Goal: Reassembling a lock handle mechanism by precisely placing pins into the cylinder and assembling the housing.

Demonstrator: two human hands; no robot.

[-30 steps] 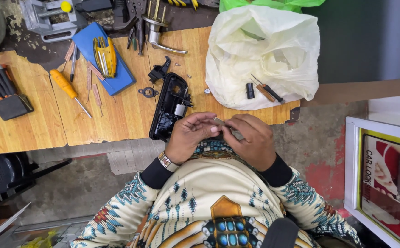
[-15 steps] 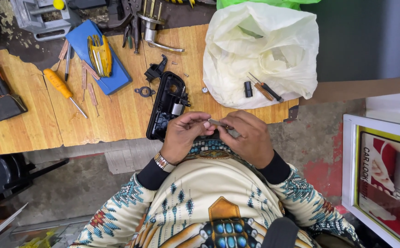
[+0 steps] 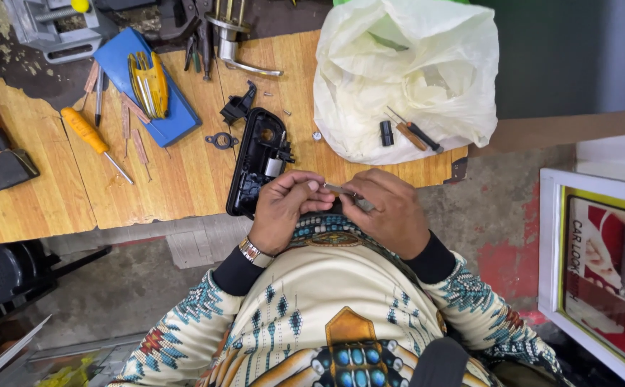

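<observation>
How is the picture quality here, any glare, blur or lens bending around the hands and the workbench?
Head view: even, soft light with only faint shadows; the white plastic bag is bright but keeps its folds; left hand and right hand are sharp, though the small grey metal piece pinched between them is too small to make out; the wooden benchtop bows slightly, a wide-angle effect.

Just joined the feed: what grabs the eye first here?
At bottom centre, the left hand and right hand pinch a small thin metal piece between them. Just beyond lies a black plastic handle housing on the wooden bench, with a crumpled white plastic bag at upper right.
</observation>
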